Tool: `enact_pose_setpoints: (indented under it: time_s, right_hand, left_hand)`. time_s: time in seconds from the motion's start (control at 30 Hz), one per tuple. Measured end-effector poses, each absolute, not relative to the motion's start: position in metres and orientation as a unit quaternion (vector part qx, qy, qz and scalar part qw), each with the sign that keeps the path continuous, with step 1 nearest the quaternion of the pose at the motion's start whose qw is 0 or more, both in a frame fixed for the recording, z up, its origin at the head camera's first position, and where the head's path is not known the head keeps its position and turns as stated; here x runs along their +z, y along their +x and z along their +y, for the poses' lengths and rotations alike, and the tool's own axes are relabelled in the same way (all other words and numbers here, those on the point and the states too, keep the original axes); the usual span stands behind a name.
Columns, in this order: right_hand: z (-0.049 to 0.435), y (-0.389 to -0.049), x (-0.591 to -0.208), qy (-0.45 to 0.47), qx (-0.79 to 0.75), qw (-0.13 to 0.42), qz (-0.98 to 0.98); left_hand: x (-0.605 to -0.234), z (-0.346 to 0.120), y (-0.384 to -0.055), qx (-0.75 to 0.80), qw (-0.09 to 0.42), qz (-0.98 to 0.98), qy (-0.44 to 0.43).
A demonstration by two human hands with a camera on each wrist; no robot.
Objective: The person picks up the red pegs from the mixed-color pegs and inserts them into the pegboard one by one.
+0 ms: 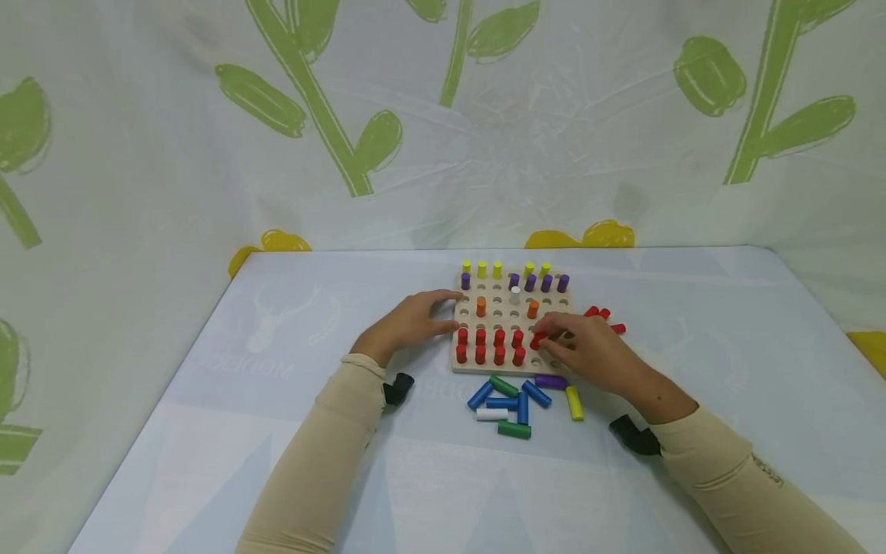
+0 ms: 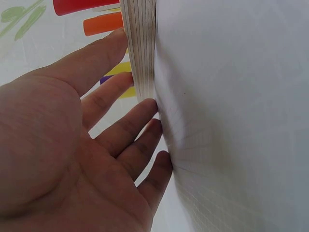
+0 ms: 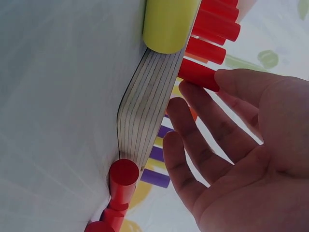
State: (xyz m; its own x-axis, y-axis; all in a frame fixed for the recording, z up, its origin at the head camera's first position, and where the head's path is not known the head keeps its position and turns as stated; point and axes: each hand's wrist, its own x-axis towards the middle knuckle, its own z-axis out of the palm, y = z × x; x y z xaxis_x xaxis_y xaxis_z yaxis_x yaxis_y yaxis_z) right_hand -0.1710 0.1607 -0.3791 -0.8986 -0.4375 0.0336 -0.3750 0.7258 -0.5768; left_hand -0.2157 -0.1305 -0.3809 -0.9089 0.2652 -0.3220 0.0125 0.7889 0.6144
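A wooden pegboard (image 1: 487, 369) lies on the table, with two rows of red pegs standing near its front edge. My right hand (image 1: 588, 346) pinches a red peg (image 3: 198, 75) between thumb and fingers at the right end of the farther red row. The peg stands close over the board, its lower end at the surface. At the left edge of the board is my left hand (image 1: 415, 319), thumb and fingers spread along that side. In the left wrist view, its fingertips (image 2: 152, 104) reach the board's layered side and the tabletop.
Yellow, purple, white and orange pegs (image 1: 533, 309) stand farther back in the board. In front lie loose blue, green, white, purple and yellow pegs (image 1: 574, 403). Several loose red pegs (image 1: 618, 328) lie beyond the board's right side. A leaf-printed curtain (image 1: 519, 154) hangs behind the table.
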Motion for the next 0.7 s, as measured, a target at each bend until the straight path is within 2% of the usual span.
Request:
enact_pose_setpoints:
  time_s: [0.23,0.7]
  right_hand:
    - [0.163,-0.171,-0.377,-0.217,-0.300,0.045,0.928]
    - [0.185,-0.178,-0.365,-0.166,-0.294,-0.007,0.941]
  left_hand:
    - [-0.380,-0.130,-0.215,0.313,0.202,0.925,0.072]
    - [-0.383,-0.132,-0.215,0.311,0.194,0.926,0.085]
